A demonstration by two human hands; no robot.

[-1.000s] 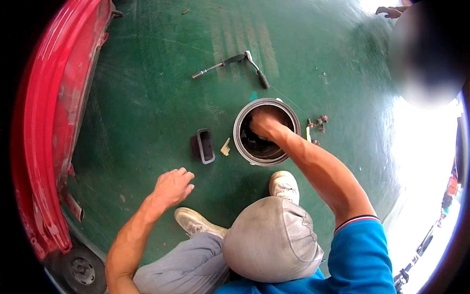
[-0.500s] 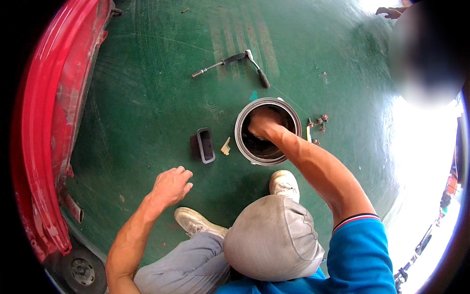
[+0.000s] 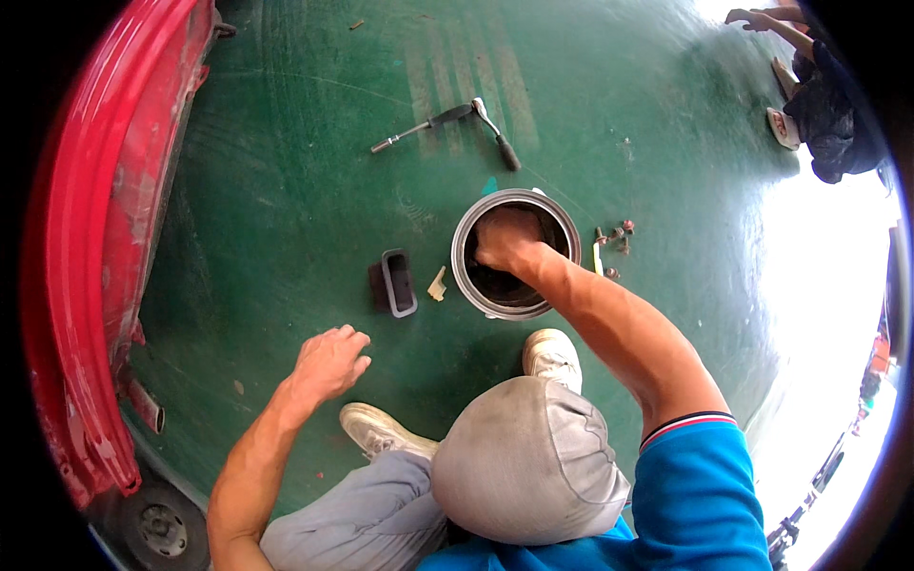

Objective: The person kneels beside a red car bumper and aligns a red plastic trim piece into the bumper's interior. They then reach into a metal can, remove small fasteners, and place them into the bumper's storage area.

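Note:
My right hand [image 3: 509,238] reaches down inside a round metal can [image 3: 459,249] standing on the floor. Its fingers are hidden, so I cannot make out what they touch or hold. Off to the left, my left hand [image 3: 328,364] hovers with relaxed, slightly bent fingers, the thumb apart and nothing in them. Just beyond that hand lies a dark rectangular plastic sleeve [image 3: 381,287] with a hollow middle. Between the sleeve and the can is a small cream plastic piece [image 3: 437,285]. Several bolts [image 3: 625,229] are scattered to the can's right, beside a pale strip [image 3: 598,257].
Farther off on the green floor [image 3: 314,190] lie a ratchet [image 3: 495,133] and a black-handled socket driver [image 3: 428,124], touching at an angle. A red vehicle panel [image 3: 105,219] runs along the left, with a wheel [image 3: 162,529] below. Another person [image 3: 828,114] is at the upper right.
The right hand has shifted slightly within the can. The left hand has barely moved. The whole view has slid a little, and the other person now shows more clearly.

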